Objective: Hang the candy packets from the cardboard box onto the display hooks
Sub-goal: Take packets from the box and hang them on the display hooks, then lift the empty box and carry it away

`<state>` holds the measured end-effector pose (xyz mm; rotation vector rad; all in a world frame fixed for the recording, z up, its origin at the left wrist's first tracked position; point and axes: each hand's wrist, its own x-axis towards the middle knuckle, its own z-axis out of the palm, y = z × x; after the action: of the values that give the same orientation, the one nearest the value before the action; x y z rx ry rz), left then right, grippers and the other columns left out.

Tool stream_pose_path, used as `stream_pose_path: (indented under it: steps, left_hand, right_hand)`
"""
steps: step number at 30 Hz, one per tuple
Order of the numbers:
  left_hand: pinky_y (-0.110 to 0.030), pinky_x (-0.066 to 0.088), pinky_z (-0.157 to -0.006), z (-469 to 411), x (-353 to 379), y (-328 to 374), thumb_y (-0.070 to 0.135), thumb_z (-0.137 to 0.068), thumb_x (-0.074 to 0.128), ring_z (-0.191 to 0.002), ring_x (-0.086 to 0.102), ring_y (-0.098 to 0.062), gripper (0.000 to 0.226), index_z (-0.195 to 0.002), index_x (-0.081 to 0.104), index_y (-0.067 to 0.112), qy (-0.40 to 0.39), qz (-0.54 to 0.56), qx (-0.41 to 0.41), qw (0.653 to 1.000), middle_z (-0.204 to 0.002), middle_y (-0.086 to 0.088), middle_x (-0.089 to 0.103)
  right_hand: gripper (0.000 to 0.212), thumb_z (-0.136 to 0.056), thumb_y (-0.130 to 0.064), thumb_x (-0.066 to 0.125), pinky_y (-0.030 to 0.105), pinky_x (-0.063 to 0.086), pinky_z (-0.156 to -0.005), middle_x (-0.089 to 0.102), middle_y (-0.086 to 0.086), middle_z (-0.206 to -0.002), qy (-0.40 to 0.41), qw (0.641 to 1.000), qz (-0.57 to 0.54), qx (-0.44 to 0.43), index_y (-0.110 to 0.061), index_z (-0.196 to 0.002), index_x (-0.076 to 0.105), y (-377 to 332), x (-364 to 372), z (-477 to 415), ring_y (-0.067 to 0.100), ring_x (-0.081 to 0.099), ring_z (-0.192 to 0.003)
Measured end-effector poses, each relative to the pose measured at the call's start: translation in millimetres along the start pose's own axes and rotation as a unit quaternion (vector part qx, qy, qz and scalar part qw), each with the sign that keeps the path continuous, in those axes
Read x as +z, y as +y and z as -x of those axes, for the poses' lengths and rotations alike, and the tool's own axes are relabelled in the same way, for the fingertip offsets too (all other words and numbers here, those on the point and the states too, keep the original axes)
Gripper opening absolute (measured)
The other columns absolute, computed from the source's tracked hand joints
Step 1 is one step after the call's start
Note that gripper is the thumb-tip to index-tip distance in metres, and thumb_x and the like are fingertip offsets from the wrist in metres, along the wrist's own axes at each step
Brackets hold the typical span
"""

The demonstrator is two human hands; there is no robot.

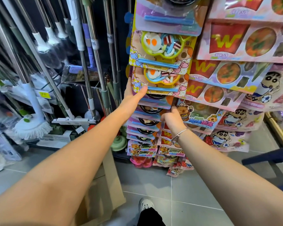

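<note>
Left thumb [143,90] presses the front of a yellow candy packet [162,79], with the fingers wrapped behind its left edge. My left hand [131,95] holds it up against the hanging rows, just under a matching packet [160,48]. My right hand [172,119] reaches up beneath it, beside a capybara packet [201,115]. Its fingertips are hidden, so I cannot tell the grip. A bracelet [180,134] sits on the right wrist. The cardboard box [111,176] stands on the floor below.

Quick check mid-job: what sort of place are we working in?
Most likely a retail shop aisle. Candy packets hang in stacked columns, mops stand racked to the left beside a yellow label, and the left hand holds a yellow packet up among them.
</note>
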<state>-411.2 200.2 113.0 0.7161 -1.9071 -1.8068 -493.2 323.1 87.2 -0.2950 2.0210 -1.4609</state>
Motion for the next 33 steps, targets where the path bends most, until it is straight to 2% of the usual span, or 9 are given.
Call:
stream_pose_path:
  steps: [4, 7, 9, 13, 21, 24, 27, 30, 33]
  left_hand:
    - [-0.03, 0.016, -0.113, 8, -9, -10, 0.041, -0.094, 0.049, -0.143, 0.013, -0.008, 0.079, -0.151, -0.003, 0.027, 0.015, -0.025, -0.025, 0.999, -0.159, 0.007, 0.006]
    - [-0.036, 0.012, -0.117, 21, -35, -31, 0.05, -0.094, 0.044, -0.146, 0.009, -0.015, 0.075, -0.151, 0.006, 0.022, 0.051, -0.063, -0.059, 0.995, -0.159, 0.002, 0.005]
    - [-0.041, 0.012, -0.12, 27, -58, -56, 0.072, -0.081, 0.039, -0.146, 0.013, -0.019, 0.091, -0.151, 0.015, 0.019, 0.081, -0.123, -0.088, 0.985, -0.159, -0.004, 0.011]
    - [-0.046, 0.015, -0.118, 38, -113, -127, 0.089, -0.057, 0.018, -0.143, 0.021, -0.026, 0.113, -0.146, 0.03, 0.022, 0.153, -0.219, -0.217, 0.939, -0.155, -0.007, 0.025]
    - [-0.043, 0.0, -0.119, 92, -195, -221, 0.062, -0.087, 0.045, -0.147, -0.007, -0.025, 0.078, -0.15, 0.014, 0.029, 0.207, -0.299, -0.379, 0.851, -0.16, -0.001, -0.005]
    - [-0.044, 0.002, -0.118, 113, -226, -268, 0.051, -0.089, 0.05, -0.147, -0.007, -0.026, 0.074, -0.15, 0.015, 0.028, 0.228, -0.33, -0.431, 0.809, -0.16, -0.001, -0.007]
    - [-0.044, 0.004, -0.119, 140, -248, -315, 0.05, -0.088, 0.053, -0.147, -0.005, -0.026, 0.075, -0.149, 0.017, 0.029, 0.237, -0.329, -0.481, 0.778, -0.16, -0.001, -0.008]
    - [-0.044, 0.007, -0.118, 166, -260, -361, 0.047, -0.088, 0.055, -0.147, -0.003, -0.027, 0.073, -0.149, 0.02, 0.028, 0.235, -0.326, -0.521, 0.753, -0.16, -0.002, -0.007]
    - [-0.043, 0.01, -0.116, 188, -270, -415, 0.046, -0.089, 0.053, -0.146, 0.002, -0.027, 0.067, -0.147, 0.024, 0.028, 0.227, -0.344, -0.553, 0.724, -0.16, -0.004, -0.003]
  right_hand:
    - [0.038, -0.089, 0.006, 0.04, 0.03, 0.035, -0.054, 0.044, 0.007, -0.08, 0.067, 0.997, -0.03, 0.033, -0.007, -0.124, 0.036, 26, 1, -2, 0.021, 0.041, -0.068]
    - [0.021, -0.09, 0.007, 0.039, 0.029, 0.038, -0.063, 0.048, 0.009, -0.073, 0.017, 0.992, 0.07, 0.105, -0.005, -0.093, 0.056, 47, 22, -1, 0.025, 0.047, -0.07]
    - [0.031, -0.089, 0.006, 0.042, 0.019, 0.035, -0.054, 0.039, 0.005, -0.062, -0.055, 0.985, 0.095, 0.136, -0.009, -0.063, 0.046, 59, 42, 2, 0.018, 0.04, -0.061]
    - [0.023, -0.086, 0.005, 0.048, 0.012, 0.028, -0.039, 0.039, 0.006, -0.058, -0.128, 0.968, 0.203, 0.077, -0.007, -0.066, 0.049, 83, 92, 0, 0.014, 0.034, -0.054]
    - [0.024, -0.084, -0.002, 0.057, 0.028, 0.041, -0.072, 0.053, 0.011, -0.092, -0.242, 0.908, 0.336, 0.071, 0.008, -0.106, 0.06, 146, 183, -38, 0.02, 0.052, -0.089]
    - [0.006, -0.082, -0.006, 0.056, 0.028, 0.042, -0.067, 0.049, 0.003, -0.08, -0.259, 0.886, 0.378, 0.073, -0.012, -0.082, 0.056, 185, 221, -70, 0.015, 0.049, -0.075]
    - [0.014, -0.077, -0.007, 0.059, 0.029, 0.042, -0.067, 0.049, 0.006, -0.08, -0.27, 0.871, 0.397, 0.099, -0.014, -0.089, 0.054, 223, 249, -93, 0.018, 0.049, -0.077]
    - [0.025, -0.073, -0.009, 0.06, 0.027, 0.024, -0.052, 0.033, 0.004, -0.064, -0.282, 0.845, 0.44, 0.114, -0.017, -0.066, 0.038, 269, 267, -109, 0.018, 0.034, -0.059]
    - [0.014, -0.08, -0.007, 0.056, 0.023, 0.022, -0.052, 0.041, 0.009, -0.077, -0.291, 0.817, 0.481, 0.129, -0.016, -0.078, 0.046, 336, 277, -127, 0.017, 0.039, -0.071]
